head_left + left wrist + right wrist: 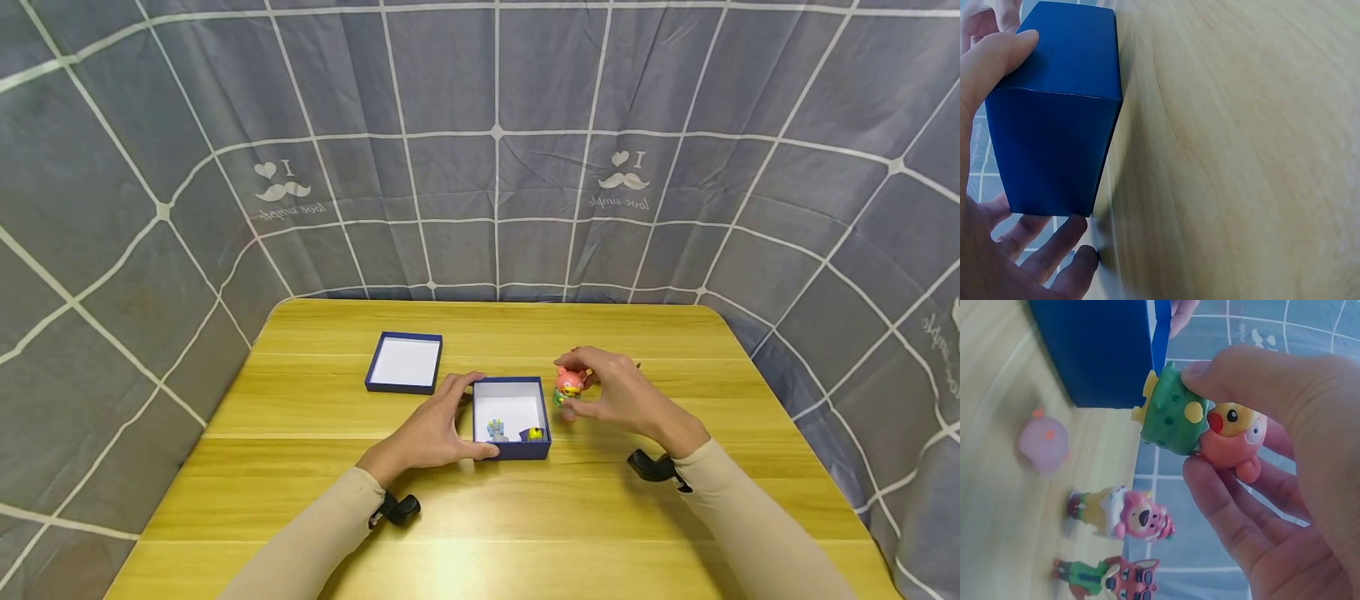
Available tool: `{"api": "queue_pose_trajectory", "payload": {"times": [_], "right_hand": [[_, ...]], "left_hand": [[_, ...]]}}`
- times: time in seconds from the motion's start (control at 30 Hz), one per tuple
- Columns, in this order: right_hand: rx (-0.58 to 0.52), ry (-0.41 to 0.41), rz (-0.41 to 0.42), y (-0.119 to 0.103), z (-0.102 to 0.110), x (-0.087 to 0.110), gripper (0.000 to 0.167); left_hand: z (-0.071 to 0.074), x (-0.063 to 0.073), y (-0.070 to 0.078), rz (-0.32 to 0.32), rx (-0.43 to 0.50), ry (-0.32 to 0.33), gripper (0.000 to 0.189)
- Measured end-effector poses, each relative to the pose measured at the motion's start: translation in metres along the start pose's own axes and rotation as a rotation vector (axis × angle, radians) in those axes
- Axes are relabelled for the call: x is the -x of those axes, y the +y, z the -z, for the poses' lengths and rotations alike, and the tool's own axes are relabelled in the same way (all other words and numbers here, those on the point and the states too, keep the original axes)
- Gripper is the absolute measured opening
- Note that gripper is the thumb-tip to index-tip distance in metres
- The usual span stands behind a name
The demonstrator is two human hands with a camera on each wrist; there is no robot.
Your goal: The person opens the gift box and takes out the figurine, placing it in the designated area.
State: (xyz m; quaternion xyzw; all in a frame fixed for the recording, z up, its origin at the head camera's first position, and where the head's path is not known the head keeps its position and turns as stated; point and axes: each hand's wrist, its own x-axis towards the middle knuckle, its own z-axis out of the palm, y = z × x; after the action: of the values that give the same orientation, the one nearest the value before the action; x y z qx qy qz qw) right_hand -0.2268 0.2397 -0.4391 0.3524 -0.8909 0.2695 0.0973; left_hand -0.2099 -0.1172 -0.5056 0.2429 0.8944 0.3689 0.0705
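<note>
Part-closed fingers [1225,515] of the right hand [622,392] pinch a pink-headed figurine [569,383] at two o'clock from the blue box [519,451] the left hand [431,429] grips; a gentle, high lift seems wise.

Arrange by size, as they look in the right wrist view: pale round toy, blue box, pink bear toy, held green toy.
1. Blue box
2. Held green toy, perhaps enlarged by being nearest
3. Pink bear toy
4. Pale round toy

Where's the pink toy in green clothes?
In the head view, the pink-and-green toy is held in the right hand, just right of the open blue box.
</note>
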Motion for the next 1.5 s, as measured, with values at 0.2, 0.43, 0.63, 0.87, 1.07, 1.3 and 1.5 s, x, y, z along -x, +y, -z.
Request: {"api": "queue_pose_trajectory", "payload": {"times": [0.2, 0.43, 0.63, 0.87, 1.07, 1.3, 1.5], "right_hand": [[0.02, 0.021, 0.0, 0.008, 0.002, 0.007, 0.058], [0.025, 0.032, -0.004, 0.015, 0.005, 0.015, 0.053], [0.058, 0.034, -0.018, 0.021, 0.008, 0.022, 0.053], [0.065, 0.035, -0.028, 0.024, 0.01, 0.029, 0.052], [0.081, 0.034, -0.042, 0.029, 0.01, 0.033, 0.053], [0.093, 0.026, -0.074, 0.032, 0.01, 0.037, 0.05], [0.088, 0.009, -0.103, 0.035, 0.009, 0.04, 0.049]], "left_hand": [[0.0, 0.0, 0.0, -0.003, -0.002, 0.002, 0.126], [0.0, 0.0, 0.001, 0.001, -0.002, -0.001, 0.126], [0.0, 0.0, 0.001, 0.004, 0.003, 0.001, 0.125], [-0.001, 0.001, 0.001, 0.008, 0.0, 0.005, 0.125], [-0.001, 0.001, 0.0, 0.005, 0.001, 0.007, 0.126], [-0.001, 0.002, 0.001, 0.006, 0.009, 0.002, 0.125], [0.0, 0.001, 0.002, 0.006, 0.002, 0.002, 0.125]]}}
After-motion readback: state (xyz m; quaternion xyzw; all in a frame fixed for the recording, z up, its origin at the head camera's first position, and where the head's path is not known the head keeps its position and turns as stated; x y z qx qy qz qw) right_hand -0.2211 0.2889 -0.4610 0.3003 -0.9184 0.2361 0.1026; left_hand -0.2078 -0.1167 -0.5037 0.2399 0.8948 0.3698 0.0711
